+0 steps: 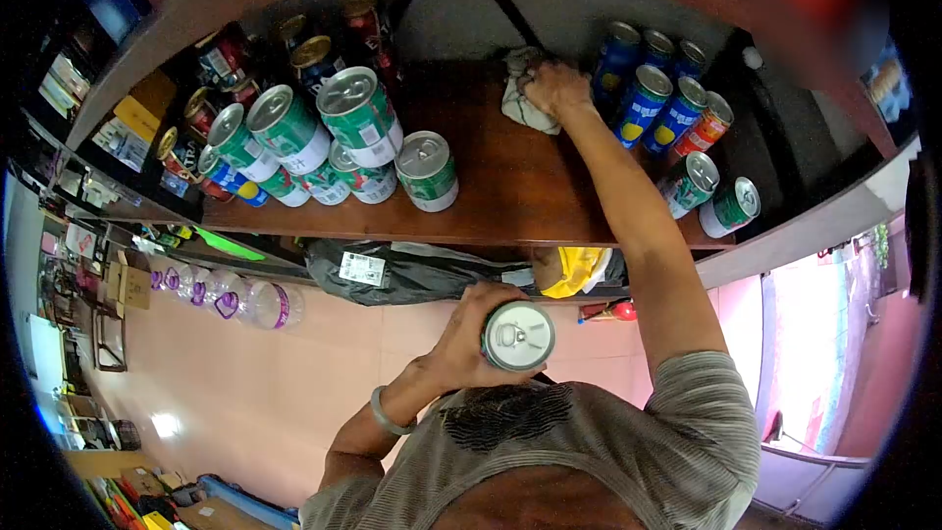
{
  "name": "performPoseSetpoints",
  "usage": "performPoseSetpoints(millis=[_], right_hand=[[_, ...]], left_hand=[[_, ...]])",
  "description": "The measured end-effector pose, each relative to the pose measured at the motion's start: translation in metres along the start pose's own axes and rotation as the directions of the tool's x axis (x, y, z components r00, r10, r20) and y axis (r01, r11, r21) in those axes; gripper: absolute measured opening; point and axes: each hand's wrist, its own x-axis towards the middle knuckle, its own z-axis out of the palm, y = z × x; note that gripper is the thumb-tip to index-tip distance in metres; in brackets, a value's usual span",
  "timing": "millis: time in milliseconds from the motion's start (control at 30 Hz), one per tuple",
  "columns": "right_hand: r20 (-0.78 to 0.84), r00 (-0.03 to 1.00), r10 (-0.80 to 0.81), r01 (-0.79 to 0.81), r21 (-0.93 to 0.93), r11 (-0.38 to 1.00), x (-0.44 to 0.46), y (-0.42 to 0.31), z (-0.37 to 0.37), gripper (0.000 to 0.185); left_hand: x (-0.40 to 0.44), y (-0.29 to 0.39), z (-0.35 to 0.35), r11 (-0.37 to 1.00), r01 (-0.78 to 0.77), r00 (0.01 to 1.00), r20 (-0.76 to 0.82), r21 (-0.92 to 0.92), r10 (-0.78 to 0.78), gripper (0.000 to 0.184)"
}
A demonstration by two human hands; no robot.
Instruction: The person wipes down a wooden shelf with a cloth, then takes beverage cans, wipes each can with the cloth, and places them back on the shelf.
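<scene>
My left hand (pixel 459 342) is wrapped around a can (pixel 520 336), held upright in front of my chest with its pull-tab lid facing up. On the wooden shelf (pixel 481 177), my right hand (pixel 559 90) presses a pale, crumpled cloth (pixel 525 98) near the back. Left of the bare stretch stand green-and-white cans (pixel 361 118), some stacked in two layers, with a single green can (pixel 427 172) at their right end. Blue cans (pixel 643 103) and an orange-red can (pixel 705 125) stand to the right of my right hand.
Dark cans (pixel 316 61) fill the shelf's back left. Two more green cans (pixel 731 206) stand near its right front edge. Below lie a black wrapped bundle (pixel 412 273) and a yellow bag (pixel 569 272). Several clear plastic bottles (pixel 265 304) stand on the tiled floor (pixel 245 383).
</scene>
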Motion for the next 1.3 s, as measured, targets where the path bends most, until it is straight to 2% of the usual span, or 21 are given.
performPoseSetpoints(millis=[167, 267, 300, 367, 400, 433, 467, 500, 533, 567, 600, 700, 800, 900, 933, 1033, 1067, 1100, 1167, 1233, 1300], right_hand=[[-0.050, 0.995, 0.082, -0.083, -0.034, 0.996, 0.003, 0.005, 0.007, 0.058], [-0.100, 0.994, 0.049, -0.054, -0.042, 0.998, -0.003, 0.002, 0.014, 0.055], [-0.134, 0.990, 0.036, -0.042, -0.048, 0.998, -0.004, 0.003, 0.014, 0.054], [-0.048, 0.999, -0.024, 0.020, -0.088, 0.996, -0.022, 0.005, 0.010, 0.053], [0.001, 0.999, -0.049, 0.049, -0.103, 0.994, -0.039, 0.005, 0.010, 0.053], [-0.055, 0.993, -0.102, 0.094, -0.129, 0.987, -0.056, 0.007, 0.015, 0.052], [-0.111, 0.982, -0.152, 0.134, -0.155, 0.979, -0.075, 0.010, 0.021, 0.052], [-0.164, 0.966, -0.197, 0.167, -0.183, 0.969, -0.096, 0.016, 0.027, 0.052], [-0.247, 0.938, -0.243, 0.191, -0.214, 0.958, -0.110, 0.027, 0.037, 0.050], [-0.327, 0.900, -0.289, 0.213, -0.249, 0.945, -0.125, 0.039, 0.046, 0.047], [-0.516, 0.791, -0.328, 0.287, -0.160, 0.945, -0.147, 0.045, 0.047, 0.038], [-0.444, 0.859, -0.255, 0.254, -0.063, 0.965, -0.194, 0.056, 0.036, 0.038], [-0.479, 0.846, -0.234, 0.260, -0.014, 0.966, -0.200, 0.061, 0.037, 0.033], [-0.565, 0.783, -0.259, 0.305, -0.014, 0.952, -0.191, 0.065, 0.044, 0.034], [-0.541, 0.804, -0.246, 0.319, 0.043, 0.947, -0.190, 0.066, 0.043, 0.034], [-0.577, 0.771, -0.271, 0.375, 0.068, 0.924, -0.187, 0.073, 0.048, 0.034], [-0.599, 0.747, -0.288, 0.374, 0.020, 0.927, -0.188, 0.074, 0.046, 0.031], [-0.579, 0.764, -0.284, 0.372, 0.037, 0.927, -0.188, 0.075, 0.047, 0.033], [-0.538, 0.795, -0.280, 0.373, 0.070, 0.925, -0.187, 0.077, 0.049, 0.036], [-0.538, 0.785, -0.308, 0.401, 0.061, 0.914, -0.187, 0.080, 0.047, 0.037], [-0.572, 0.755, -0.319, 0.435, 0.074, 0.897, -0.186, 0.082, 0.049, 0.037]], left_hand=[[-0.011, 0.012, -0.012, 0.993, -0.016, 1.000, -0.008, 0.119, 0.017, 0.083], [-0.016, 0.006, -0.011, 0.995, 0.028, 0.985, -0.172, 0.100, -0.011, 0.085], [-0.011, 0.002, -0.010, 0.998, 0.059, 0.975, -0.216, 0.036, -0.050, 0.085], [0.012, -0.002, -0.005, 0.988, 0.124, 0.935, -0.323, -0.090, -0.147, 0.085], [0.026, -0.005, -0.001, 0.987, 0.143, 0.910, -0.383, -0.067, -0.158, 0.084], [0.042, -0.010, 0.003, 0.985, 0.164, 0.883, -0.438, -0.045, -0.167, 0.083], [0.060, -0.015, 0.005, 0.983, 0.159, 0.878, -0.469, 0.090, -0.099, 0.081], [0.077, -0.013, 0.007, 0.988, 0.145, 0.863, -0.483, -0.046, -0.149, 0.079], [0.089, -0.022, 0.011, 0.990, 0.137, 0.848, -0.515, -0.012, -0.123, 0.079], [0.101, -0.035, 0.016, 0.991, 0.128, 0.832, -0.547, 0.024, -0.094, 0.079], [0.112, -0.047, 0.020, 0.991, 0.131, 0.817, -0.568, 0.009, -0.103, 0.078], [0.140, -0.057, 0.021, 0.977, 0.214, 0.786, -0.591, -0.009, -0.178, 0.079], [0.164, -0.076, 0.021, 0.940, 0.338, 0.752, -0.588, -0.045, -0.298, 0.079], [0.187, -0.095, 0.021, 0.917, 0.395, 0.709, -0.621, -0.044, -0.335, 0.080], [0.193, -0.101, 0.021, 0.892, 0.453, 0.677, -0.652, 0.003, -0.342, 0.084], [0.214, -0.138, 0.017, 0.836, 0.541, 0.631, -0.701, 0.092, -0.332, 0.095], [0.222, -0.142, 0.015, 0.834, 0.541, 0.595, -0.748, 0.103, -0.294, 0.092], [0.228, -0.153, 0.011, 0.826, 0.557, 0.557, -0.777, 0.086, -0.294, 0.095], [0.237, -0.169, -0.003, 0.791, 0.591, 0.559, -0.788, 0.159, -0.259, 0.101], [0.241, -0.189, -0.017, 0.783, 0.596, 0.512, -0.834, 0.176, -0.203, 0.104], [0.249, -0.173, -0.011, 0.726, 0.665, 0.434, -0.881, 0.174, -0.187, 0.107]])
